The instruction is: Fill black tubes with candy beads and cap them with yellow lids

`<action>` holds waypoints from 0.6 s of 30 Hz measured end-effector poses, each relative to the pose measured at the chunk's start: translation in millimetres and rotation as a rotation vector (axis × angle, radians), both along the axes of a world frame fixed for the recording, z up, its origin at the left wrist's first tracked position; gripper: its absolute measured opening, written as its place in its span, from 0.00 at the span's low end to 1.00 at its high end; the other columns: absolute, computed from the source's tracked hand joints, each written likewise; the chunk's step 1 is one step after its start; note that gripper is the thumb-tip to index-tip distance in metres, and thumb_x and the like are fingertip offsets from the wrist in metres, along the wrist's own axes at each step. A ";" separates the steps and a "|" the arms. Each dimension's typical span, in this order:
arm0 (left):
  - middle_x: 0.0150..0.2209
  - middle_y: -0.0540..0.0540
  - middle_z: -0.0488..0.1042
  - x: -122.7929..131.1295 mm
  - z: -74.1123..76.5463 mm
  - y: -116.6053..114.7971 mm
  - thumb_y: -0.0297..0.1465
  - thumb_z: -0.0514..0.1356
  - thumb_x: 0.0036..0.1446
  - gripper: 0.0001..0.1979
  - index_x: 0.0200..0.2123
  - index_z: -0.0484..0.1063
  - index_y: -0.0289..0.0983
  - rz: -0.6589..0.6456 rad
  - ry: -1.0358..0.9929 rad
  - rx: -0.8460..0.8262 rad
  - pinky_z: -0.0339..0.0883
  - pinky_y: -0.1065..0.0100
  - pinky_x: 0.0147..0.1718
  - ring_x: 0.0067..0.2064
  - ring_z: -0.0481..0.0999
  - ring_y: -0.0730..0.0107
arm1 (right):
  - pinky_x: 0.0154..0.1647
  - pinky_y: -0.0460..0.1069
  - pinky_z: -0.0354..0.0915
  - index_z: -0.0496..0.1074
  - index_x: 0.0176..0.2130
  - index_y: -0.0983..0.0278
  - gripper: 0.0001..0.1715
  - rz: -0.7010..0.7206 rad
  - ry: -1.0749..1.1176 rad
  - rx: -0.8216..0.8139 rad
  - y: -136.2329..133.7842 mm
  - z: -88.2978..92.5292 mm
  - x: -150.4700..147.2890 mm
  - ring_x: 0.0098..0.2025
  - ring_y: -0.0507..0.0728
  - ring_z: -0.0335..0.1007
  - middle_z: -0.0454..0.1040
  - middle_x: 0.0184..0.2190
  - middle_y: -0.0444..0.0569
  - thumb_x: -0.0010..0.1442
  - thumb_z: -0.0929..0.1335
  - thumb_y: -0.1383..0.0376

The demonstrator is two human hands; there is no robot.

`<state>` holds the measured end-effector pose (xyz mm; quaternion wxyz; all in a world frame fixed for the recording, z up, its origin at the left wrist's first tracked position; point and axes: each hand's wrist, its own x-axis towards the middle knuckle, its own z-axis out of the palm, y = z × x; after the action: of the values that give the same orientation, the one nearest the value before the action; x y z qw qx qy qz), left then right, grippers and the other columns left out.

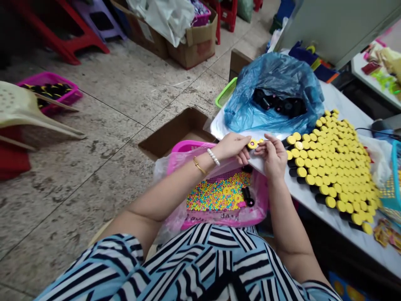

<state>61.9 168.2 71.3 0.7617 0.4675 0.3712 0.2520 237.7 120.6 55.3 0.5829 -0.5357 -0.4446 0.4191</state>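
Head view: the left hand (230, 147) and right hand (273, 156) pinch a yellow ring (252, 144) over the tabletop (313, 219), which holds many packed yellow-capped tubes (332, 167) and black tubes (277, 103) in a blue bag (272, 79).

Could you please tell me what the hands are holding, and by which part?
A yellow ring, pinched at its rim by the left hand and right hand fingers.

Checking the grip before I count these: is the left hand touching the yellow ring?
Touching. The head view shows the left hand with its fingers against the edge of the yellow ring, with no gap between them.
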 end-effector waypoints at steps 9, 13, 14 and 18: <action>0.22 0.43 0.78 7.0 -2.1 -5.5 0.43 0.50 0.75 0.22 0.34 0.72 0.34 0.057 0.060 0.022 0.72 0.70 0.23 0.21 0.79 0.70 | 0.16 0.43 0.56 0.79 0.36 0.60 0.17 0.234 0.097 -0.214 15.3 28.7 -1.3 0.21 0.46 0.57 0.67 0.22 0.39 0.53 0.79 0.53; 0.24 0.43 0.78 7.4 1.5 -3.8 0.48 0.49 0.75 0.27 0.35 0.73 0.33 0.039 0.066 0.070 0.72 0.71 0.25 0.23 0.80 0.71 | 0.14 0.42 0.44 0.74 0.41 0.58 0.20 0.416 0.076 -0.414 20.4 47.6 -1.1 0.16 0.44 0.42 0.59 0.19 0.32 0.52 0.80 0.56; 0.24 0.43 0.78 7.5 3.5 -2.5 0.50 0.48 0.74 0.29 0.36 0.74 0.32 0.034 0.075 0.101 0.72 0.72 0.25 0.24 0.80 0.71 | 0.15 0.42 0.45 0.73 0.42 0.57 0.20 0.412 0.054 -0.407 21.6 50.4 -1.3 0.16 0.44 0.42 0.58 0.19 0.32 0.53 0.79 0.57; 0.24 0.44 0.77 5.2 6.1 0.9 0.58 0.44 0.72 0.37 0.41 0.76 0.31 0.043 0.104 0.133 0.71 0.74 0.26 0.27 0.81 0.72 | 0.23 0.44 0.57 0.69 0.41 0.56 0.15 0.281 -0.077 -0.271 18.5 42.2 -5.8 0.20 0.47 0.51 0.59 0.21 0.34 0.61 0.75 0.55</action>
<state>67.1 169.1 77.4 0.7029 0.5215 0.4027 0.2680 231.9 139.1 97.4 0.4239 -0.5576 -0.4763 0.5316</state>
